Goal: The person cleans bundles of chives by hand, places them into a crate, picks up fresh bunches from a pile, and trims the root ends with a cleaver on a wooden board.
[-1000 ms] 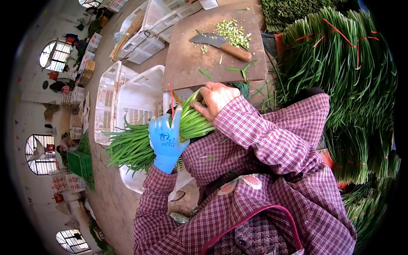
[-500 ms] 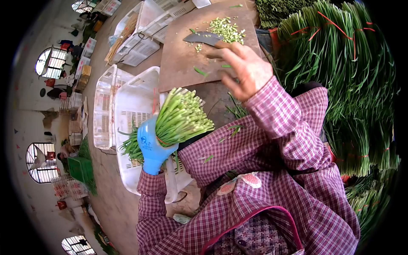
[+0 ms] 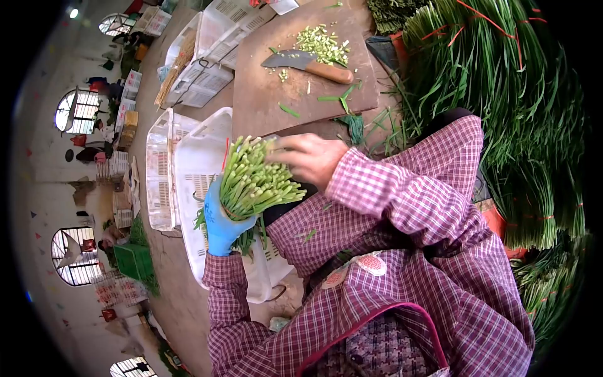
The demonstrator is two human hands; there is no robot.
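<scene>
Right hand (image 3: 314, 162): half a second ago we had it above the board near the knife; now it is at the upper side of the bunch, fingers reaching out and blurred. We cannot tell whether they pinch or touch the stems.
Left hand (image 3: 223, 220): we wrap it closed around the bunch, in a smooth blue glove (image 3: 217, 235).
Green bunch (image 3: 260, 182): a second ago its leaves fanned leftward; now we see its pale, blunt stem ends turned up, left of the frame's centre, above a white crate.
Board (image 3: 254, 94): brown, flat and scuffed, at the upper middle of the frame.
Knife (image 3: 306, 65): uncovered by our hand again, its dark curved blade and rounded wooden handle resting on the board.
Chopped pieces (image 3: 321, 43): short, pale green bits scattered beside the knife.
White crate (image 3: 204, 147): slotted, glossy plastic, left of centre.
Stacked bundles (image 3: 490, 88): long, glossy green leaves with thin red ties (image 3: 516, 49), along the right side.
Our sleeves (image 3: 402, 191): soft purple-and-white checked cloth.
</scene>
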